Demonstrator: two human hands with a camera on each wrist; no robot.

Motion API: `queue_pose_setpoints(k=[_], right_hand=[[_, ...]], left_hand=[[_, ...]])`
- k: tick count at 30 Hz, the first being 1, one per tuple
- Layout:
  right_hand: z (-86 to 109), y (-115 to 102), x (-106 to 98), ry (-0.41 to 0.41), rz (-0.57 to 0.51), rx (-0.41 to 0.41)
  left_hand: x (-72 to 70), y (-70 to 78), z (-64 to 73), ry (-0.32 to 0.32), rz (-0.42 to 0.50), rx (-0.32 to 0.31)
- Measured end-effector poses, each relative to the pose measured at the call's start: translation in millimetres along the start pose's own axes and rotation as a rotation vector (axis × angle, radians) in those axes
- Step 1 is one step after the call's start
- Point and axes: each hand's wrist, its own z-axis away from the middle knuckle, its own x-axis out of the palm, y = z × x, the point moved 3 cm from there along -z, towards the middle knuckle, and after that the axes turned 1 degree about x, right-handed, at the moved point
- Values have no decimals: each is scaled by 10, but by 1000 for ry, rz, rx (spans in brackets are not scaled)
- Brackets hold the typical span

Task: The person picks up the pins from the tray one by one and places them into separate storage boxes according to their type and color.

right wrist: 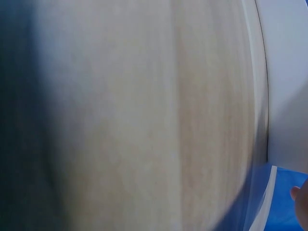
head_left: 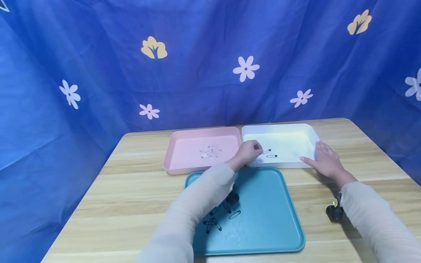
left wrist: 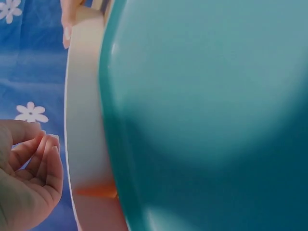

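My left hand [head_left: 250, 150] is over the left front part of the white tray [head_left: 279, 164]. Its fingers [left wrist: 52, 166] curl, their tips meeting the thumb, and no pin shows between them in the left wrist view. Just beside those fingertips is a black safety pin [head_left: 266, 151], with another safety pin [head_left: 272, 156] lying close to it in the tray. My right hand [head_left: 327, 160] rests at the tray's right front corner, fingers extended along the side and thumb at the front rim. In the right wrist view, only a bit of that hand [right wrist: 302, 204] shows.
A teal tray [head_left: 263, 230] in front holds several black safety pins [head_left: 212, 223], partly hidden by my left sleeve. Left of the white tray, a pink tray [head_left: 184, 146] holds several pale safety pins [head_left: 210, 151]. All three stand on a wooden table [head_left: 125, 190] before a blue curtain [head_left: 197, 73].
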Motion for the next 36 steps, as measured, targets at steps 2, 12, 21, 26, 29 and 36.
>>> queue_pose_setpoints(k=[2, 12, 21, 26, 29, 36], right_hand=[[2, -8, -6, 6, 3, -2], [2, -25, 20, -5, 0, -2], [8, -20, 0, 10, -9, -5], [3, -14, -3, 6, -17, -6], [1, -11, -4, 1, -11, -8], [24, -38, -21, -4, -22, -9]], left_hand=[[-26, -18, 61, -20, -1, -2], [-234, -140, 424, -80, -11, 25], [-392, -324, 703, -94, 4, 18], [-465, -402, 862, -127, 9, 25], [-505, -438, 955, -145, 14, 45], [-549, -516, 1122, -245, 51, 141]])
